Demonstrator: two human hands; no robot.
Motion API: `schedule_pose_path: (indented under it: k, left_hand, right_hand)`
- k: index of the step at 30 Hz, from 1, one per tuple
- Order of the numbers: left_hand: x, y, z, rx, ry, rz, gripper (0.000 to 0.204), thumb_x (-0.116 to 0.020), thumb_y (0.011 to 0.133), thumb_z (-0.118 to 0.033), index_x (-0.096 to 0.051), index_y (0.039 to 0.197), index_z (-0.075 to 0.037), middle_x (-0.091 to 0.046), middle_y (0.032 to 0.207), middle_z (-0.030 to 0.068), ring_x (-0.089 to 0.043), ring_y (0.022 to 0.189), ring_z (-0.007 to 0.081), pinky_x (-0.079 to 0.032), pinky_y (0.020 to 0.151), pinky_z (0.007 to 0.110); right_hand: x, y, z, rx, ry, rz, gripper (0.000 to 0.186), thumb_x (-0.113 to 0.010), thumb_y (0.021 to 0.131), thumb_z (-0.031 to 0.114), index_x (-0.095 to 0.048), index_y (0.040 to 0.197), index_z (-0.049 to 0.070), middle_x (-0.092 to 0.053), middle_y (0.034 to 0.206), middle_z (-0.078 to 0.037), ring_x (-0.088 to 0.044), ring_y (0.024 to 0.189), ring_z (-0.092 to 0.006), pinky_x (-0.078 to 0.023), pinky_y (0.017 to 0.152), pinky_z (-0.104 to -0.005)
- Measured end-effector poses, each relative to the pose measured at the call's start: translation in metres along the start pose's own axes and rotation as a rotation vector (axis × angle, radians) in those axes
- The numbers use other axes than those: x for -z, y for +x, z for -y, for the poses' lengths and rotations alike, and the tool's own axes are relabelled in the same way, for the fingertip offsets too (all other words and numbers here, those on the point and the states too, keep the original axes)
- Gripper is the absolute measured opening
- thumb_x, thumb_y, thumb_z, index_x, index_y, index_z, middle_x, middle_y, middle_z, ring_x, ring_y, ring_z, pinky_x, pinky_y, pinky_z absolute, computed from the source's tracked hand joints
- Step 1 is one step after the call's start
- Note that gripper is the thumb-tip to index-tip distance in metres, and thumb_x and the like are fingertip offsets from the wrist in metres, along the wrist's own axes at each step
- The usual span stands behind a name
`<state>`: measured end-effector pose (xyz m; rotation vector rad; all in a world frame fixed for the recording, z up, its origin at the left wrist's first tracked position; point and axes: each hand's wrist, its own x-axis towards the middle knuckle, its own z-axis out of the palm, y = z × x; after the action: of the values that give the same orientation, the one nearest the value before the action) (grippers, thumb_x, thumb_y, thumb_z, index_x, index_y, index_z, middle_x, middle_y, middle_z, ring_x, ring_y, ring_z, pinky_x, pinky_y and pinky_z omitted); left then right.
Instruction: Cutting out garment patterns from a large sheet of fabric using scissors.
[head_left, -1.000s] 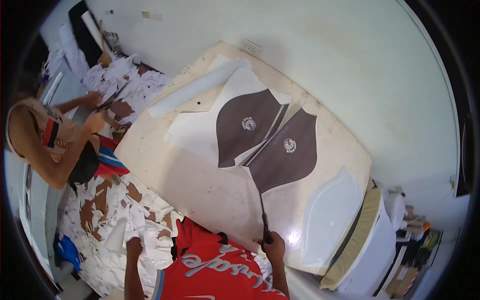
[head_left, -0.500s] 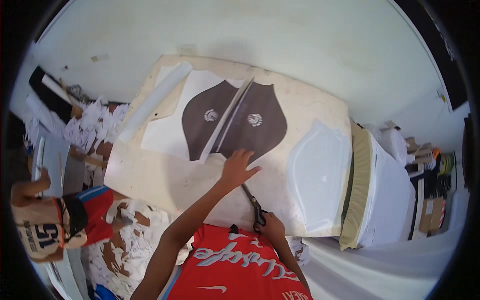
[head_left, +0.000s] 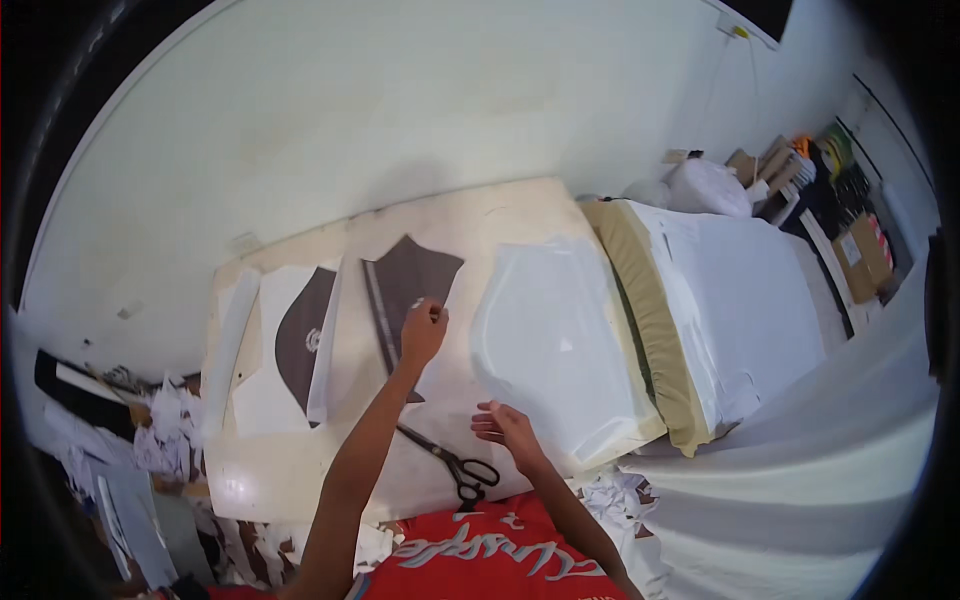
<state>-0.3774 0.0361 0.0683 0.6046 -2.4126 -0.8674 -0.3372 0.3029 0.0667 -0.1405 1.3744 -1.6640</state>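
My left hand is over a dark brown cut sheet with a pale emblem. Its fingers are closed in a pinch on the sheet near the right edge, and the hand hides part of the emblem. Black-handled scissors lie on the table, blades pointing at the sheet's lower end. To their right, my right hand hovers with its fingers apart, holding nothing. Left of the sheet, another dark brown printed piece lies on white paper.
A large pale translucent sheet covers the table's right part. A white roll lies at the left edge. Beyond the right edge stand a tan cushion-like edge and a white-covered stack. Paper scraps litter the floor.
My right hand has let go of the scissors, which now lie on the table. My left hand has closed on the right dark sheet, now apart from the left one. The view has shifted right.
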Motion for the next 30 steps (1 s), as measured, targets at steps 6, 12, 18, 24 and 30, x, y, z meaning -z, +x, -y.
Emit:
schedule_pose_path:
  k: [6, 12, 18, 24, 30]
  left_hand:
    - [0.028, 0.050, -0.137, 0.167, -0.902, 0.090, 0.012, -0.059, 0.094, -0.017, -0.056, 0.090, -0.006, -0.052, 0.075, -0.0014, -0.049, 0.072, 0.0101, -0.041, 0.071, 0.025]
    - [0.029, 0.024, -0.147, 0.251, -1.145, 0.016, 0.013, -0.050, 0.098, -0.023, -0.055, 0.095, -0.010, -0.055, 0.082, -0.0027, -0.050, 0.077, 0.0068, -0.041, 0.071, 0.024]
    - [-0.049, -0.088, -0.072, 0.781, -0.971, 0.112, 0.013, -0.059, 0.092, -0.019, -0.059, 0.093, -0.006, -0.062, 0.080, 0.0045, -0.062, 0.063, 0.0150, -0.054, 0.053, 0.030]
    - [-0.093, -0.146, -0.053, 0.780, -0.765, -0.001, 0.017, -0.062, 0.094, -0.014, -0.059, 0.097, 0.002, -0.064, 0.080, 0.0092, -0.066, 0.062, 0.0195, -0.059, 0.051, 0.034]
    - [-0.103, -0.150, -0.090, 0.864, -0.792, 0.231, 0.024, -0.063, 0.093, -0.009, -0.052, 0.110, 0.003, -0.065, 0.080, 0.0141, -0.067, 0.058, 0.0226, -0.059, 0.050, 0.035]
  right_hand:
    - [0.008, 0.051, 0.070, -0.004, 0.365, -0.252, 0.075, -0.048, 0.097, 0.061, -0.042, 0.144, 0.003, -0.057, 0.133, -0.014, -0.058, 0.119, -0.0293, -0.046, 0.103, -0.0449]
    - [0.069, 0.040, 0.120, 0.228, 0.586, -0.054, 0.059, -0.065, 0.094, 0.038, -0.048, 0.137, 0.000, -0.062, 0.125, -0.013, -0.062, 0.112, -0.0249, -0.050, 0.098, -0.0387]
    - [0.131, 0.000, 0.066, 0.235, 0.026, -0.494, 0.048, -0.081, 0.082, 0.022, -0.059, 0.116, -0.004, -0.068, 0.106, -0.014, -0.067, 0.093, -0.0226, -0.053, 0.084, -0.0339]
    - [0.162, -0.009, 0.017, 0.205, -0.209, -0.773, 0.060, -0.088, 0.072, 0.034, -0.062, 0.109, -0.006, -0.070, 0.093, -0.014, -0.068, 0.082, -0.0217, -0.054, 0.075, -0.0344]
    - [0.201, -0.029, 0.007, 0.179, -0.821, -1.013, 0.065, -0.087, 0.069, 0.034, -0.060, 0.117, -0.001, -0.071, 0.093, -0.021, -0.069, 0.082, -0.0297, -0.054, 0.076, -0.0389]
